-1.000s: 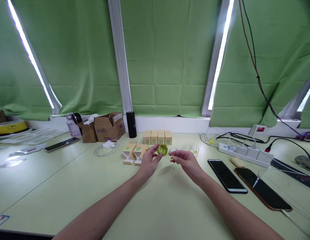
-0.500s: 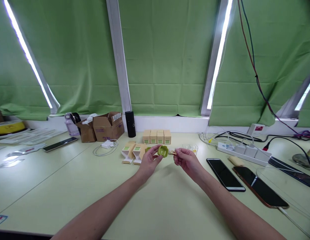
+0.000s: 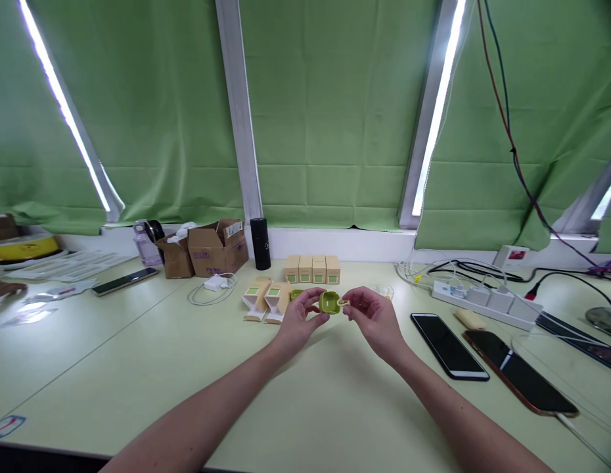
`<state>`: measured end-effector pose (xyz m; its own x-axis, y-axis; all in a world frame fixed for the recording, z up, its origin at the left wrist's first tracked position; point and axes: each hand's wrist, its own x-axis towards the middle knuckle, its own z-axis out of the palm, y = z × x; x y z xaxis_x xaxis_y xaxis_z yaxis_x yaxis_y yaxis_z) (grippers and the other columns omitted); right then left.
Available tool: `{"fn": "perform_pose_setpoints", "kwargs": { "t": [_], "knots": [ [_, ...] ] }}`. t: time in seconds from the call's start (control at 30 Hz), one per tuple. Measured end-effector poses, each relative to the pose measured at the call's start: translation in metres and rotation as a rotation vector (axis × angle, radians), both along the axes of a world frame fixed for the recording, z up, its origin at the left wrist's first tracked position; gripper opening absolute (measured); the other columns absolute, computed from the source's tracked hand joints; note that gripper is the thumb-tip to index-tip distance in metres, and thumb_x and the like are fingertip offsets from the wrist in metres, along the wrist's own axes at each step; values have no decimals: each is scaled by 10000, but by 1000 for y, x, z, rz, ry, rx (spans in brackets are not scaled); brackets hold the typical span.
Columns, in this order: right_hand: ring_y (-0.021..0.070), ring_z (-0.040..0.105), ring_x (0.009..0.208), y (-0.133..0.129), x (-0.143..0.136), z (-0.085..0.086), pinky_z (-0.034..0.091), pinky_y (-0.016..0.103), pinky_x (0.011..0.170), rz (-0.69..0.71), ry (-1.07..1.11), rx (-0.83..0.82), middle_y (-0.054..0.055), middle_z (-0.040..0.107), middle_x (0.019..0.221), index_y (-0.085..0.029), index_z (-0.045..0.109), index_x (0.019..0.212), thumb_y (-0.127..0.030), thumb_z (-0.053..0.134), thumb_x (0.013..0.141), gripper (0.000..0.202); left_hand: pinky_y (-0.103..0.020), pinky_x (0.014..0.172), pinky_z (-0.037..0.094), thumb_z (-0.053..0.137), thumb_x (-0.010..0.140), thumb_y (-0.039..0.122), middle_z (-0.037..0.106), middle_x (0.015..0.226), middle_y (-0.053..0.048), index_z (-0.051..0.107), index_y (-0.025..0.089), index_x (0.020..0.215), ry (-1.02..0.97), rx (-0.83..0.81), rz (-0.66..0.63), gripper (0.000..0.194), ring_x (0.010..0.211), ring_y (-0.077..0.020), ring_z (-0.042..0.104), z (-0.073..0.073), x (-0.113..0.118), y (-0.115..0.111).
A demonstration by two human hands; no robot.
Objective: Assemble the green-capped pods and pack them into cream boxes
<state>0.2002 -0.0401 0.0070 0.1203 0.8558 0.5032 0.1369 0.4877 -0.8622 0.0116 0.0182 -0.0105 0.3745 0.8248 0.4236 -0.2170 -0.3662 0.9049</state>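
Left hand [image 3: 301,320] pinches a green cup [image 3: 328,302], right hand [image 3: 377,322] a small pale piece [image 3: 343,303] beside it.
Held above the counter [image 3: 310,401], the cup shows its hollow, likely to keep its edge visible. Contact is unclear; the right hand covers the piece's end and part of a clear container [image 3: 387,291].

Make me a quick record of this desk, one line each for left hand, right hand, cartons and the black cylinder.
Left hand: holds small green dish
Right hand: pinches small pale piece by the dish's right side; contact unclear
Cartons: row of four; nearer, to the left, white-sided pair
Black cylinder: upright, left of the row
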Motion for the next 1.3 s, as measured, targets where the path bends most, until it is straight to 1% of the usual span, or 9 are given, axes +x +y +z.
{"fn": "perform_pose_setpoints", "kwargs": {
  "t": [0.1,0.17,0.3,0.4,0.53,0.67,0.77,0.9,1.3],
  "knots": [
    [207,657,772,-5,-2,0,560,368,747,-92,-160,110,46,710,838,-228,699,930,-287,678,896,71,-395,963,492,850,770,261,707,1251,-124,641,206,1198,22,24,-2,479,1186,-289,654,2,0,-3],
    [209,671,790,-7,-3,0,571,372,759,-141,-269,205,54,728,879,-227,698,982,-262,631,932,91,-403,967,496,836,781,251,702,1257,-116,642,211,1206,37,45,5,469,1183,-285,653,3,0,-6],
    [207,696,858,-7,-3,-2,583,345,753,-164,-431,381,63,736,968,-242,688,1076,-169,565,967,180,-430,992,499,819,782,231,702,1244,-108,647,213,1200,63,96,29,452,1174,-281,651,4,-1,-9],
    [195,684,832,-6,-3,-6,580,321,719,-177,-506,464,64,719,978,-240,669,1084,-115,557,958,210,-459,1021,491,814,780,223,703,1241,-104,650,221,1202,91,126,56,453,1159,-278,652,4,-1,-9],
    [197,648,806,-5,-3,-8,558,334,711,-258,-641,522,68,694,962,-219,654,1066,-87,563,946,201,-466,1040,480,818,764,194,709,1230,-94,670,227,1182,130,186,105,445,1158,-275,652,4,-1,-11],
    [215,614,841,-5,-2,-7,521,347,701,-411,-748,600,95,648,980,-194,672,1058,-114,576,949,166,-456,1026,488,800,777,179,703,1222,-92,681,230,1172,156,232,97,416,1155,-271,650,6,0,-14],
    [218,586,836,-5,-2,-5,491,346,682,-480,-798,661,99,619,966,-184,679,1042,-124,577,954,148,-459,1025,493,794,780,174,693,1231,-94,682,229,1172,158,242,94,411,1158,-271,645,7,0,-16],
    [222,563,833,-6,-4,-3,459,349,684,-500,-857,701,91,620,930,-186,675,1015,-125,572,964,130,-460,1038,496,791,782,167,684,1229,-94,688,228,1171,163,257,88,407,1158,-266,640,7,0,-17],
    [213,519,815,-5,-3,-3,409,345,672,-508,-935,697,89,622,929,-164,669,974,-101,575,955,114,-472,1054,497,813,778,190,674,1211,-91,703,235,1163,156,262,87,403,1157,-267,635,7,-1,-17]
  ]
}}
